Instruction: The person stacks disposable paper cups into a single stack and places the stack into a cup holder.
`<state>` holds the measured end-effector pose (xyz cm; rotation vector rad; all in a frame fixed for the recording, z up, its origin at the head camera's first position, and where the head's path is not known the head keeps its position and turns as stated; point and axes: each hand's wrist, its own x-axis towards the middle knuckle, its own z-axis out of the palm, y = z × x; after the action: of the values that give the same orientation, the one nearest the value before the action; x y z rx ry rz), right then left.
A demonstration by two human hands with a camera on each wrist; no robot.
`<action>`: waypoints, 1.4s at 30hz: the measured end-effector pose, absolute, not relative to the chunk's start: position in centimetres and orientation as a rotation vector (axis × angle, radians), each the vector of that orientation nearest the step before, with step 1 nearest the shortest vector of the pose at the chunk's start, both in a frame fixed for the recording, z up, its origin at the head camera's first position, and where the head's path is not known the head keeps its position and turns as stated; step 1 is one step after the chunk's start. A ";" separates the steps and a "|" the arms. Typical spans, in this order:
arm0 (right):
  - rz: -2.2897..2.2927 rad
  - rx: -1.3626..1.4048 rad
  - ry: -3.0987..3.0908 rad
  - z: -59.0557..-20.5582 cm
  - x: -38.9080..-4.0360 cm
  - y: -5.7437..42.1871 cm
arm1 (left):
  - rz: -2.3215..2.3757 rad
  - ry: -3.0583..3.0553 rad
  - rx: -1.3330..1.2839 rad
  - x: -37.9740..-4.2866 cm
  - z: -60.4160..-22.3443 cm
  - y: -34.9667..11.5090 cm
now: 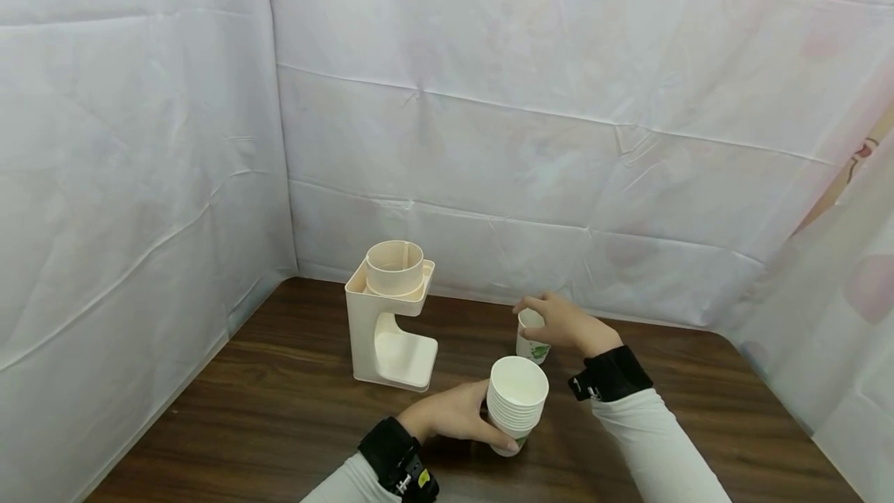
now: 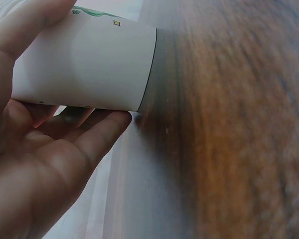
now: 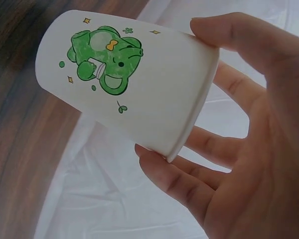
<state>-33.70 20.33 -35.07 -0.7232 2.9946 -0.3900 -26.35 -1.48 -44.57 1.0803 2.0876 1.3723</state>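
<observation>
A stack of white paper cups [image 1: 515, 407] stands tilted near the front of the table, mouth up. My left hand [image 1: 457, 412] grips it low, thumb in front and fingers behind. Up close in the left wrist view, the bottom paper cup [image 2: 89, 64] has its base right at the wood. Farther back, my right hand [image 1: 567, 324] holds a single paper cup [image 1: 534, 350] from above by its rim. A green elephant print decorates this cup's side in the right wrist view, where the thumb [image 3: 222, 30] lies against the rim and the fingers spread around the other side.
A cream-coloured holder [image 1: 366, 340] with a round open tube [image 1: 394, 278] on top and a flat foot stands left of the cups. White curtains [image 1: 447, 138] enclose the dark wooden table [image 1: 279, 410] at the back and sides.
</observation>
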 end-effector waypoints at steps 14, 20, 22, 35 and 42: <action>-0.355 -0.884 3.090 -31.9 -30.2 20.6 | 1.373 2.118 1.106 -26.5 -44.7 -1.5; -0.381 -1.032 3.166 -30.4 -28.2 20.6 | 1.359 2.151 1.104 -26.4 -44.7 -1.5; -0.393 -1.064 3.192 -29.9 -27.5 20.6 | 1.365 2.144 1.106 -26.4 -44.7 -1.5; -0.445 -1.181 3.356 -28.1 -23.5 20.8 | 1.384 2.089 1.140 -26.3 -44.5 -1.6; -0.483 -1.308 3.393 -28.0 -22.2 20.9 | 1.378 2.087 1.151 -26.3 -44.6 -1.6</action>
<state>-22.23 20.90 -27.95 -1.3076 3.3931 -0.4833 -26.34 -1.56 -44.59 1.1508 2.0870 1.3777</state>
